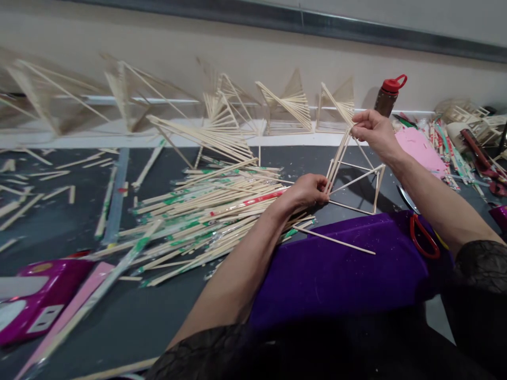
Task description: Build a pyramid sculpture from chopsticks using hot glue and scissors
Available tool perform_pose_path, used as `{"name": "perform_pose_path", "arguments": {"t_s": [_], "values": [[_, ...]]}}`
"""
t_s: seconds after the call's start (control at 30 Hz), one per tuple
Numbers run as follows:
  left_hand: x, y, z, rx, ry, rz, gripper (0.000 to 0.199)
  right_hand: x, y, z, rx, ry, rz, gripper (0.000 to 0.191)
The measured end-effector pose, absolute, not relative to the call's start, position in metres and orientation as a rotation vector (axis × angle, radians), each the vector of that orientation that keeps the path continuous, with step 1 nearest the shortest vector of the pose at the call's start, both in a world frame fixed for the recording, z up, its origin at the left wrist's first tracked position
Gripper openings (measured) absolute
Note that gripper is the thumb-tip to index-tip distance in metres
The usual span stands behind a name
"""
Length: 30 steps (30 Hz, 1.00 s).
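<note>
Dark tabletop (158, 316): spreading under everything, small pale stick pieces lying scattered at its left.
Stick models (283, 103): standing along the pale wall, their straight wooden sticks fanning into twisted surfaces.
Stick pile (198, 211): sprawling beneath and beside the left forearm, many sticks wearing clear, crinkled, shiny sleeves.
Purple cloth (325, 279): bulking up just before the frame, looking soft, one loose stick (336, 241) lying partly across it.
Magenta device (75, 279): sitting at lower left, its glossy casing curving.
Stick frame (338, 161): standing on the tabletop between both hands, thin sticks forming open triangles.
Right hand (374, 132): pinching the frame's top between fingertips.
Left hand (311, 190): gripping its lower left corner.
Bottle (386, 100): standing behind the right hand, wearing a red looped cap.
Red scissor handle (423, 237): resting on the cloth.
Wrapper printing: showing green and red, too blurred for reading.
</note>
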<state>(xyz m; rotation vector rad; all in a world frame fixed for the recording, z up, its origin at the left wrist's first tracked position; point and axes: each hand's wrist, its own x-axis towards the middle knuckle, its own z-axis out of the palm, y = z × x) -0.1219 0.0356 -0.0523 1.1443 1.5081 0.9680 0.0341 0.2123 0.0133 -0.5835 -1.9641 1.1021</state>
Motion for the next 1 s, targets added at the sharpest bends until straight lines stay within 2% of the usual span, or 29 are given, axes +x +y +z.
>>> {"name": "perform_pose_path", "arguments": {"t_s": [0.6,1.0], "values": [[-0.1205,0.0325,-0.0491,1.114,1.506,0.946,0.02,0.034,0.2094,0.0141,-0.609,-1.961,1.126,0.021],[-0.1231,0.0353,-0.0462,1.188,1.588,0.746,0.024,0.0343,0.2079,0.014,-0.531,-1.924,1.188,0.026]]}}
